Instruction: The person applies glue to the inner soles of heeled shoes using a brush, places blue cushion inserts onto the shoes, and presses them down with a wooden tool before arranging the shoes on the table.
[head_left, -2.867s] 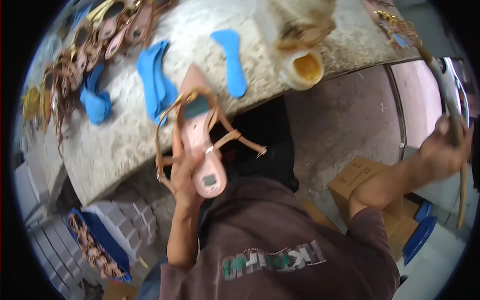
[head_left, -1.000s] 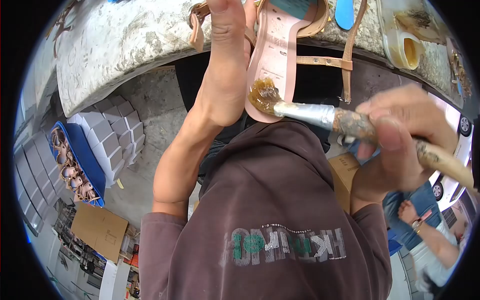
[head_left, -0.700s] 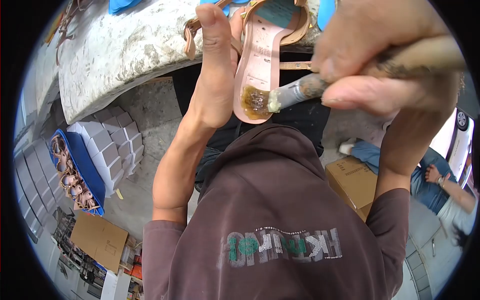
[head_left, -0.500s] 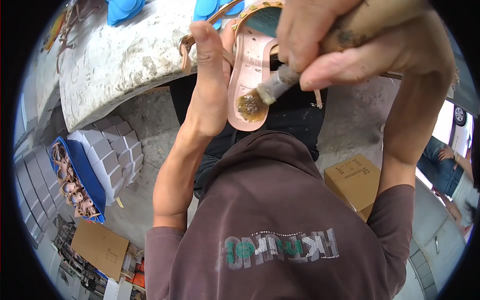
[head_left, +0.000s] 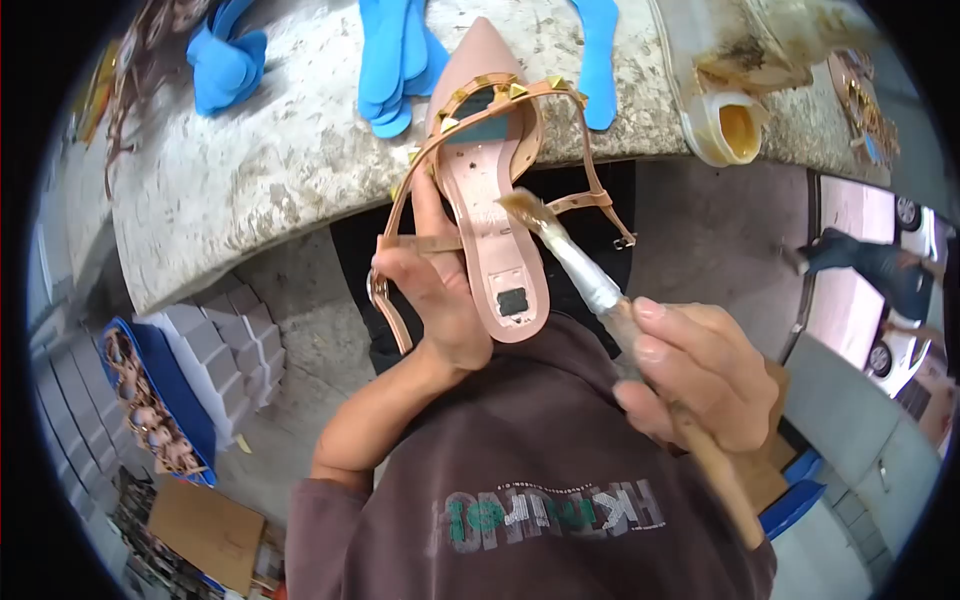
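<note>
**Shoe (head_left: 490,215) in Left Hand (head_left: 440,305), Brush (head_left: 585,270) in Right Hand (head_left: 712,365)**

The shoe is in front of me, inner sole facing up, pointed toe directed away and heel toward my shirt (head_left: 520,490). Its toe overlaps the view of the surface (head_left: 270,170); its heel extends past the near edge. Gold studs line the upper straps, and a dark square marks the heel end of the sole.

My left fingers grasp the shoe along its left side, with the thumb extended outward near a side strap. My right fingers are wrapped around the brush handle. The brush points up and to the left, its bristles at the right edge of the sole, about midway along. I cannot tell whether the bristles touch the sole.

Beyond the shoe, on the surface, a stack of blue insoles (head_left: 385,60) lies just left of the toe. A single blue insole (head_left: 598,60) lies to the right of it, and a blue bundle (head_left: 228,70) lies farther left. A cup (head_left: 706,140) of amber liquid is near the surface's front edge, on the right.

Below the surface, at left, a blue tray (head_left: 185,385) containing strapped shoes is positioned beside grey boxes (head_left: 230,345).
</note>
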